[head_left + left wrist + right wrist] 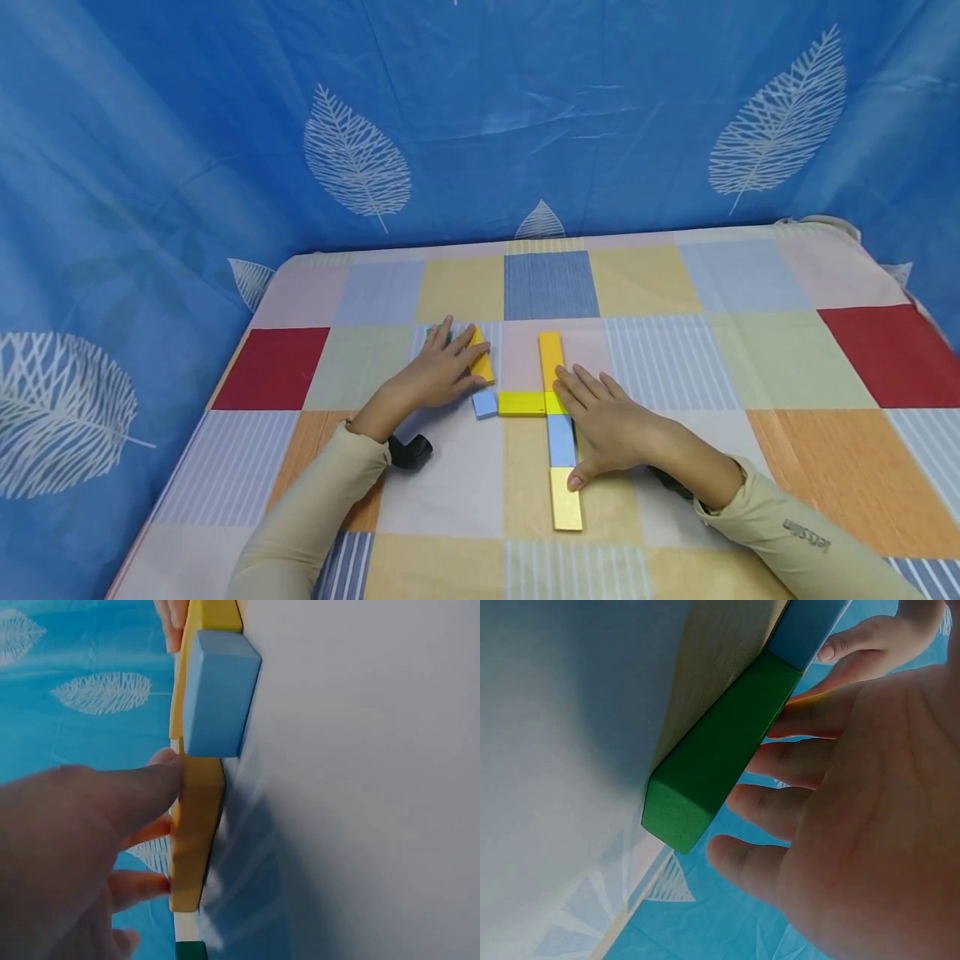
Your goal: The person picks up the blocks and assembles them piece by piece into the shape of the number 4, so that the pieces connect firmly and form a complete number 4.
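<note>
My left hand (435,371) has its fingers spread over an orange triangular block (482,360), fingertips and thumb at its surface. A green block (433,333) is mostly hidden beyond these fingers. Nearby lie a small light blue block (484,404) and a yellow rectangular block (521,405). That yellow block meets a column made of an orange block (551,358), a yellow piece (553,403), a blue block (561,442) and a pale yellow block (566,500). Along the column's right side lies my right hand (611,425), fingers extended, its thumb on the pale yellow block. In the right wrist view, a green block (720,757) shows beside the fingers.
A patchwork cloth (810,358) covers the table. Behind and to the left hangs a blue curtain (465,125) with white leaf prints. A black device (411,452) is at the left wrist.
</note>
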`<state>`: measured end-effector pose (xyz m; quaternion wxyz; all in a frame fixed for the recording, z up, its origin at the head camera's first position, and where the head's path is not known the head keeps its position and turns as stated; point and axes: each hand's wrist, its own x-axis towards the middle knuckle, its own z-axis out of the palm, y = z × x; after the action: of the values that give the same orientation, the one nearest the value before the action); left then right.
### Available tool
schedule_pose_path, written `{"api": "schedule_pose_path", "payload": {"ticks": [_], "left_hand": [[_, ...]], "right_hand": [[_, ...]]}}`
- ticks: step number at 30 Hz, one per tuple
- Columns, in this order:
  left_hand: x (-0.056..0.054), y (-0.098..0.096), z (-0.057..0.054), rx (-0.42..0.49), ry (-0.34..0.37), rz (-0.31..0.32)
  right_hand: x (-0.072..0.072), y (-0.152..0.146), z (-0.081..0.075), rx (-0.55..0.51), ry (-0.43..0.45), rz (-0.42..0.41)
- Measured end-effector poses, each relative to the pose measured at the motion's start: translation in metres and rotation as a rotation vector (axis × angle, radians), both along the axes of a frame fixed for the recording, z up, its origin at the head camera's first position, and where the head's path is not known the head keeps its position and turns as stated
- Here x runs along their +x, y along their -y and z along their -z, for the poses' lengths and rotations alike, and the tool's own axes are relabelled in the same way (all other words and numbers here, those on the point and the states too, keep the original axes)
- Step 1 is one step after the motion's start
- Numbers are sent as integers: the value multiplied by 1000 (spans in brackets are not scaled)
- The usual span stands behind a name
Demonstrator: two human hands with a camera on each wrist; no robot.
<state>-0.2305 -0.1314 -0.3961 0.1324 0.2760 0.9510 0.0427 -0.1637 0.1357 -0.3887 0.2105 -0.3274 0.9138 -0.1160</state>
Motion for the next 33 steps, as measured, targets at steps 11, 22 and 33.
{"api": "schedule_pose_path", "payload": {"ticks": [11, 22, 33], "left_hand": [[-2, 3, 3, 8, 62, 24], [-1, 4, -1, 3, 52, 19], [-2, 9, -1, 24, 36, 21]], "right_hand": [[-1, 0, -2, -2, 3, 2], [-2, 1, -3, 5, 4, 1], [-2, 2, -4, -6, 15, 8]]}}
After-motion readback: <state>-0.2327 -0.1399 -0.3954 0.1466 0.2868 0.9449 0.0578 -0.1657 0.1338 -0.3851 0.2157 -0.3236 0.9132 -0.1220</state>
